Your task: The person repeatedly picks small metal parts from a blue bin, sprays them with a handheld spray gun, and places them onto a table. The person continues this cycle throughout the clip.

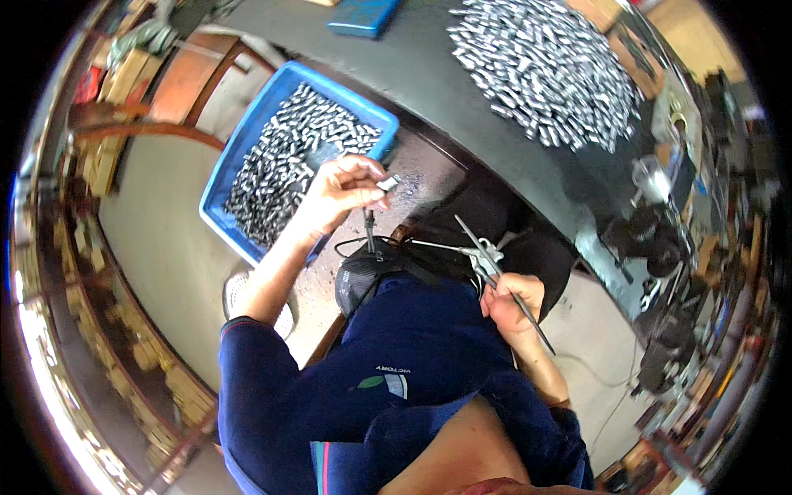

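A small silvery metal piece (388, 182) is pinched between the thumb and fingers of my left hand (345, 190), beside the near right corner of a blue plastic crate (216, 186). Many similar metal pieces (285, 157) fill much of that crate. My right hand (513, 304), lower and to the right in front of my body, is closed around a thin, dark, tapered rod (471, 233) that looks like a file. Right by those fingers is a silvery tool (488, 252) with a thin shaft pointing left; whether the hand also grips it, I cannot tell.
A dark worktable (404, 74) runs diagonally along the far side, bearing a large heap of metal pieces (544, 70) and a blue lid-like box (363, 16). Dark machine parts (652, 239) stand at its right end. A wooden chair (194, 78) is behind the crate. Dark bits litter the floor.
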{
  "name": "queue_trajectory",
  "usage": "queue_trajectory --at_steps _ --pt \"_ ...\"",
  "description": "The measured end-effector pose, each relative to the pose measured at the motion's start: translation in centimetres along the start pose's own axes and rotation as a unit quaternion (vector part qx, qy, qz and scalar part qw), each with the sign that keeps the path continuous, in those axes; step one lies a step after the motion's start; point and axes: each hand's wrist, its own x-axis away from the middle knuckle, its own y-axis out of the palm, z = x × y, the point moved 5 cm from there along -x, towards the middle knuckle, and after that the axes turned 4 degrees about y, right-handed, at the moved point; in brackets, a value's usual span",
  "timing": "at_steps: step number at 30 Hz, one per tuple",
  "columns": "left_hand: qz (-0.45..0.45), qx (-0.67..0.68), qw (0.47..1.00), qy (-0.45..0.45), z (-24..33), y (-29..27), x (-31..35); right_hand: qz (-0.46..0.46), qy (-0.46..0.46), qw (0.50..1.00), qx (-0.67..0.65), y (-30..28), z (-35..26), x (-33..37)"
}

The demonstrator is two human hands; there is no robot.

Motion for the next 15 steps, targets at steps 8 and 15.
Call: queue_trajectory --at_steps 8,15 --pt "-0.064 0.228 0.960 -0.151 -6.1 10.0 -1.1 -0.050 -0.078 0.996 -0.013 -1.6 -2.6 -1.2" --pt "-0.083 0.195 0.956 -0.202 -7.0 11.7 -1.1 -0.052 -0.086 0.995 -0.012 -1.6 -1.6 -1.7"
